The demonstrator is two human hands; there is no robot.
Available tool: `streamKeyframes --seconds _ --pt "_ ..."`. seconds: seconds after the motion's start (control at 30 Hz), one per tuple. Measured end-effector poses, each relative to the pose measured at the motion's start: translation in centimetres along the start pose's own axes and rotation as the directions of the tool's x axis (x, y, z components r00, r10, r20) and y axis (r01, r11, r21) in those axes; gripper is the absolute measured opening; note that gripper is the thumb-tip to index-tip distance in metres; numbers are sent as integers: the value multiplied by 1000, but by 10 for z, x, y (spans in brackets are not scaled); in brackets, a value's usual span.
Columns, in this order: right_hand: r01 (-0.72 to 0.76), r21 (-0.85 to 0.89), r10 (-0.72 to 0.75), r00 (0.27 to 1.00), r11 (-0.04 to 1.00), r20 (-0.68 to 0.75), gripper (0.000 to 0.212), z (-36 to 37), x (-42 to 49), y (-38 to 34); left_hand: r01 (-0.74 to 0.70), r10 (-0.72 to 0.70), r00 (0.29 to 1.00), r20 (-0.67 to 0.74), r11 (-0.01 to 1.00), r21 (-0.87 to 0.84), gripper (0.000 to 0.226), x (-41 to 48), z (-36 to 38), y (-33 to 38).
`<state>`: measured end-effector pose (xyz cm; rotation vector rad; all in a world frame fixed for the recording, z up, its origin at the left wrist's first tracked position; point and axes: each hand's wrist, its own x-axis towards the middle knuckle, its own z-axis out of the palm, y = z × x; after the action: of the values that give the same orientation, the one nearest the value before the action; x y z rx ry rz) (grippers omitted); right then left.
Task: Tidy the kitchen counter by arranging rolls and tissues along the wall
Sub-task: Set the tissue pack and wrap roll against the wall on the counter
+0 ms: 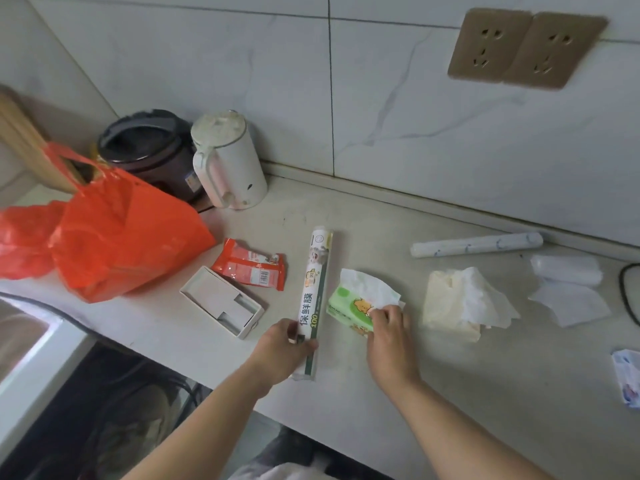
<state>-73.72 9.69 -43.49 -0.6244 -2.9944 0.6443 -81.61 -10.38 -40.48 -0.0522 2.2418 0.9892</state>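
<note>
Long white cling-film roll [313, 292] in a clear sleeve with green print: lies on the pale stone counter [450, 393], near the front edge, pointing away from the person toward the grey-veined tiled wall [415, 133] and well apart from it. The left hand [284, 344] is closed round the near end, fingers wrapped over the sleeve. Judged purpose: holding one end lets the roll be swung parallel to the wall.

Soft green plastic tissue pack [346, 308]: lies just beside the roll on its right. The right hand [388, 334] pinches the white tissue sheet [367, 285] sticking out of its top, fingertips narrowed onto the paper. Whether the pack itself is also held cannot be told.

Cream tissue pack [446, 306] with crumpled sheets spilling out: lies to the right of the green one, untouched.

Second roll, white with blue marks [478, 244]: lies close to the wall and nearly parallel to it; judged already in place.

Other items: an orange plastic bag [117, 230], a white electric kettle [228, 161], a dark rice cooker [149, 147], a red foil packet [251, 265] and an open white cardboard box [221, 303], all on the left.

Assessment: early stage; most tissues lie mid-counter. Risk: pulling the sheet may draw it out rather than move the pack.
</note>
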Motion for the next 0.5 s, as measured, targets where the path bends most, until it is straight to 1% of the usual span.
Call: streamKeyframes --seconds 0.1,0.2,0.33,0.5 --pt "-9 -9 9 1000 1000 -1 36 0 23 -5 -22 28 998 50 994 -111 41 6 -10 6" --pt "-28 -37 28 1000 999 10 37 -1 52 -14 -32 44 997 61 982 -185 36 15 -21 10" --pt "-28 -66 29 999 997 17 40 -4 95 -26 6 30 995 92 930 -368 33 31 -37 12" --pt "-49 -131 49 999 990 -3 36 -1 149 -44 36 9 995 100 896 -442 27 57 -55 8"
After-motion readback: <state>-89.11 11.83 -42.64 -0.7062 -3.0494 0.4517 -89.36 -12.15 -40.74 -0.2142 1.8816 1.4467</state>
